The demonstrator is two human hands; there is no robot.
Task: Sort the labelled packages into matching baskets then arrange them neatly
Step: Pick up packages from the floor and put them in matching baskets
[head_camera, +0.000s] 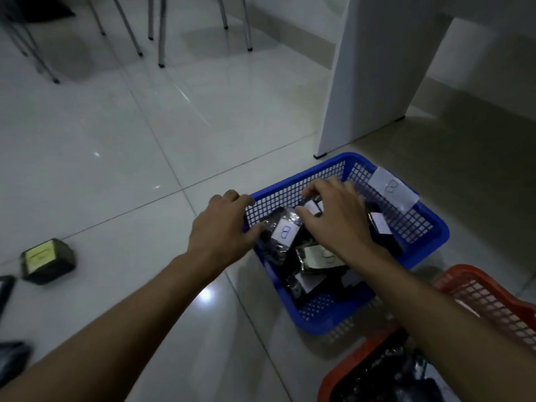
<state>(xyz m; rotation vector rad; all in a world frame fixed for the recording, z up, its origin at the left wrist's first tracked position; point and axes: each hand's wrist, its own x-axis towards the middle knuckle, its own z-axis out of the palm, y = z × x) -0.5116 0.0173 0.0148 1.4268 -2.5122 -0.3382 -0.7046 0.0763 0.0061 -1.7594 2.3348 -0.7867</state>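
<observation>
The left hand (223, 227) curls over the blue basket (429, 242) rim to steady it, while the right hand (336, 216) seemingly pinches a labelled package (313, 206) inside, tidying the B-marked packages (282, 232).

Glossy pale floor tiles (121, 158) mirror the light. The blue perforated plastic basket (429, 242) at lower right holds shiny black plastic-wrapped packages (275, 245) bearing matt white paper labels (284, 232); the orange plastic mesh basket (493, 297) sits lower right.
</observation>
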